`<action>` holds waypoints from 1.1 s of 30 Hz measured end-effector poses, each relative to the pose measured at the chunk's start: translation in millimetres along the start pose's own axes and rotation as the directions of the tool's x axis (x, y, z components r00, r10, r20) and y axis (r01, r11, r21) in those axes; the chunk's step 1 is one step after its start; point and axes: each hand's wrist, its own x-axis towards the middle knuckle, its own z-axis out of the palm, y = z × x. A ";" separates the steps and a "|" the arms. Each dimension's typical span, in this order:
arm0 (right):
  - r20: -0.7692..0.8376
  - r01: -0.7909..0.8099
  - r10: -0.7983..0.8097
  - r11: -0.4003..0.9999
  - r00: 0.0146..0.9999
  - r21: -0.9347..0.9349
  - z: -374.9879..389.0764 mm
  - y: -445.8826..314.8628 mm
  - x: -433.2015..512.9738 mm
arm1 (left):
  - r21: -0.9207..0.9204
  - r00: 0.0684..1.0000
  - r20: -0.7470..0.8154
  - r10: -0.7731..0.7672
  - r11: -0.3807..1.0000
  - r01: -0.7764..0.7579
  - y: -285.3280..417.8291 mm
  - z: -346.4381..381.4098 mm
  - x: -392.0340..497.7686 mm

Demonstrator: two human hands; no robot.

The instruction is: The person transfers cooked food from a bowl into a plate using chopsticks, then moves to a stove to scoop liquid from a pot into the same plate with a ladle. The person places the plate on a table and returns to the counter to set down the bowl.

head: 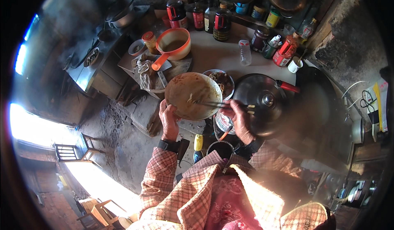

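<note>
My left hand (170, 120) grips the near left rim of a wide, shallow bowl (192, 89), which is tilted and has brownish residue smeared on its inner wall. Held in my right hand (239, 120), a pair of chopsticks (209, 103) reaches into the bowl, its tips at a small pale bit of food. Partly behind the bowl, a dish of dark food with noodle-like strands (224, 83) stands on the table. A pan with a domed metal lid (260, 102) and a red handle lies just right of my right hand.
An orange-handled plastic ladle (174, 46), a rag (144, 71) and a knife (162, 78) lie on or around a round board. Sauce bottles (222, 22), a clear plastic bottle (244, 52) and a white mug (295, 64) stand farther back. Steam rises at the left stove (77, 73).
</note>
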 end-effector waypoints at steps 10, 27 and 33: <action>-0.118 0.087 -0.086 0.996 0.989 0.001 -19.9 -7.1 26.1 | 0.011 0.999 0.028 -0.047 0.999 0.047 13.5 0.2 1.3; -0.039 0.062 -0.066 0.993 0.997 -0.104 -32.0 -23.4 60.7 | 0.136 0.997 0.002 -0.072 0.988 0.071 53.1 24.5 38.8; -0.089 0.137 -0.138 0.990 0.986 -0.018 -19.7 -24.9 75.8 | 0.198 0.997 0.008 -0.078 0.977 0.075 61.4 40.9 47.8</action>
